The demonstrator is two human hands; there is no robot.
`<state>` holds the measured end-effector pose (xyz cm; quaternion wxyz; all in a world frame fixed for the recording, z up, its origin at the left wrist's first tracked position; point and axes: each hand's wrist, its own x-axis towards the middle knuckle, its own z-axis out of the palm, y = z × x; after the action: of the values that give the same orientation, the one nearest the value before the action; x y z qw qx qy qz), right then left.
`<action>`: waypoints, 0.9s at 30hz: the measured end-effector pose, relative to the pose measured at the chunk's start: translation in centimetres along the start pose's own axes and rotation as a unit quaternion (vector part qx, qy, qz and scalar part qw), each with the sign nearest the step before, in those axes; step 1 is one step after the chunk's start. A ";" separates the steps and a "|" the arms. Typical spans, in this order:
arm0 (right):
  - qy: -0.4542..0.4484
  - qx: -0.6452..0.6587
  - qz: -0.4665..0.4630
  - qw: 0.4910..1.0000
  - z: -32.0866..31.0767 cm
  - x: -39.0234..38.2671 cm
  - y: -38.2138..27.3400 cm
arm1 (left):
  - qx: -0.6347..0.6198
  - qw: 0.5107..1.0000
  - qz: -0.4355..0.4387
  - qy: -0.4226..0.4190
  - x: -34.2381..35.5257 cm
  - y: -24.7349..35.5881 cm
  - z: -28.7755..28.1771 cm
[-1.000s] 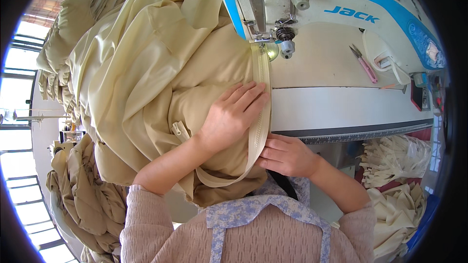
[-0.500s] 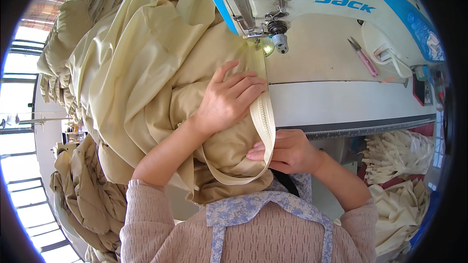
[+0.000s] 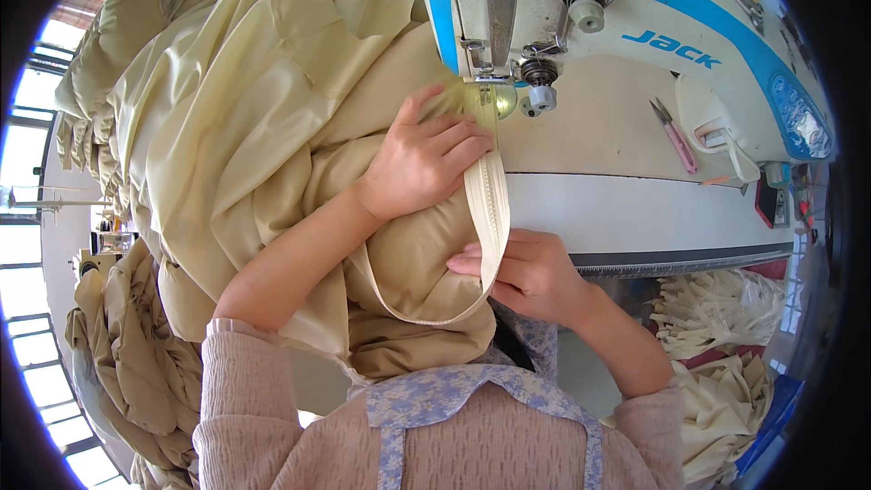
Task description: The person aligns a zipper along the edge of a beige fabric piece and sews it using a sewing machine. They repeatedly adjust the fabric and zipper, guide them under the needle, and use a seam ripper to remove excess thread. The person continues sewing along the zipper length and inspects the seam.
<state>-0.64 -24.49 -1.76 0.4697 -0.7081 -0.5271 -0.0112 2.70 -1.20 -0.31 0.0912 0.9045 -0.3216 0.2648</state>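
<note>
A cream zipper tape (image 3: 490,204) runs down from under the presser foot of the sewing machine (image 3: 581,0), then loops back leftward along a shiny beige fabric piece (image 3: 408,254). My left hand (image 3: 425,161) lies flat on the fabric just before the presser foot, fingers spread, their tips at the tape. Lower and to the right, my right hand (image 3: 531,274) pinches the tape's edge between thumb and fingers; some fingertips are tucked behind the tape. The needle itself is too small to make out beside the small lit lamp.
Pink-handled snips (image 3: 673,134) lie on the machine bed, right of the zipper. A dark ruler strip (image 3: 671,259) edges the table. Beige garments are heaped at far left (image 3: 136,345). Bagged cream strips (image 3: 717,308) and folded cream cloth (image 3: 721,408) sit at lower right.
The view has shifted, so the machine appears further right and lower. Both hands have come a little closer to the presser foot along with the zipper tape and fabric.
</note>
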 end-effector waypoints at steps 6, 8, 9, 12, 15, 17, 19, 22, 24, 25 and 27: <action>0.035 0.010 0.047 0.998 -0.1 1.9 1.4 | -0.028 0.999 0.033 0.020 1.1 -3.2 0.6; 0.008 -0.001 0.046 0.999 -0.4 2.4 1.2 | -0.043 0.998 0.040 0.020 1.1 -3.8 0.7; 0.004 -0.026 0.015 1.000 -0.6 2.5 0.8 | -0.043 0.997 0.058 0.020 1.1 -4.0 0.6; -0.097 -0.028 -0.047 0.994 -1.3 1.6 -1.4 | -0.116 0.993 0.003 0.002 0.0 -3.3 -1.5; -0.201 0.069 -0.032 0.977 -1.0 -0.8 -4.9 | -0.050 0.975 -0.214 -0.018 -2.1 -3.4 -7.1; -0.229 0.053 0.005 0.972 0.3 -2.0 -6.8 | 0.036 0.891 -0.403 -0.208 -3.9 -3.7 -11.3; -0.200 -0.008 -0.011 0.980 1.6 -2.5 -7.9 | 0.099 0.845 -0.398 -0.344 -5.8 -3.4 -14.2; -0.215 -0.157 -0.019 0.964 4.5 -2.1 -10.0 | 0.129 0.793 -0.360 -0.475 -7.7 -1.4 -15.7; -0.237 -0.233 -0.033 0.943 6.4 -1.7 -11.1 | 0.137 0.799 -0.322 -0.489 -7.7 -0.3 -16.6; -0.250 -0.252 -0.047 0.934 7.1 -1.4 -11.2 | 0.150 0.816 -0.302 -0.469 -7.2 -0.4 -17.4; -0.255 -0.196 -0.050 0.946 8.2 -1.7 -11.5 | 0.209 0.863 -0.262 -0.377 -5.5 -1.6 -19.4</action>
<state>-14.01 -20.15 0.37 0.1702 -0.7384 -0.6511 0.0428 -8.05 9.48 13.08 -0.1624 0.9841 -0.0198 -0.0693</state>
